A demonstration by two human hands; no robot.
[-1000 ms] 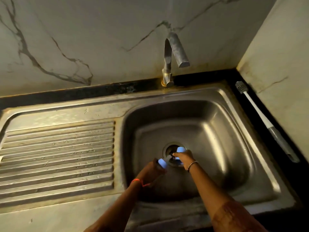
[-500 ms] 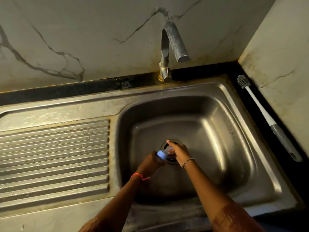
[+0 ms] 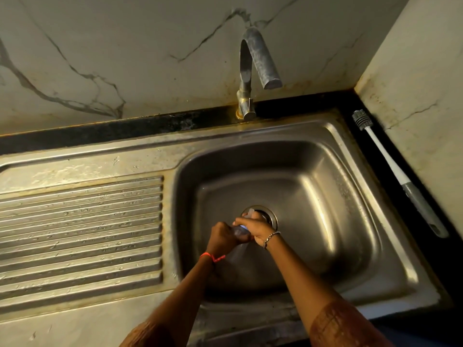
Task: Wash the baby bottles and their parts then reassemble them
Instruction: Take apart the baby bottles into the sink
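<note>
Baby bottle (image 3: 238, 230) held low in sink basin (image 3: 325, 196), over drain (image 3: 272, 217). Body gripped by left hand (image 3: 221, 237); top clasped by right hand (image 3: 256, 227). Risk judged: a wet slip, with a small part lost down the drain. Basin wall near at 9 o'clock; open room at 3; faucet (image 3: 253, 61) overhead at 12.

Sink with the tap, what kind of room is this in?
Probably a kitchen: a steel sink with a ribbed draining board, a tap by the marble wall, and a bottle brush on the dark counter. The left hand and right hand grip a baby bottle.
</note>
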